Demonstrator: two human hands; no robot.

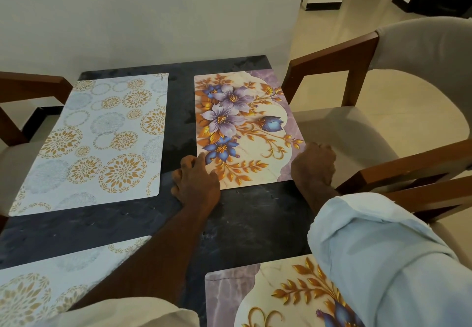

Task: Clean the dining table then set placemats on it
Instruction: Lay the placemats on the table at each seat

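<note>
A dark marbled dining table [242,214] carries several placemats. A floral placemat [245,127] with purple and blue flowers lies at the far right. My left hand [195,178] grips its near left corner, thumb on top. My right hand [314,164] holds its near right corner at the table's edge, fingers curled. A white placemat with gold circles [99,143] lies at the far left. A second gold-circle placemat [51,280] sits near left, under my left forearm. Another floral placemat [255,298] lies near right, partly hidden by my right sleeve.
A wooden chair with a pale cushion [383,112] stands close against the table's right side. Another wooden chair [23,112] stands at the left. A white wall runs behind the table's far edge. Tiled floor opens at the back right.
</note>
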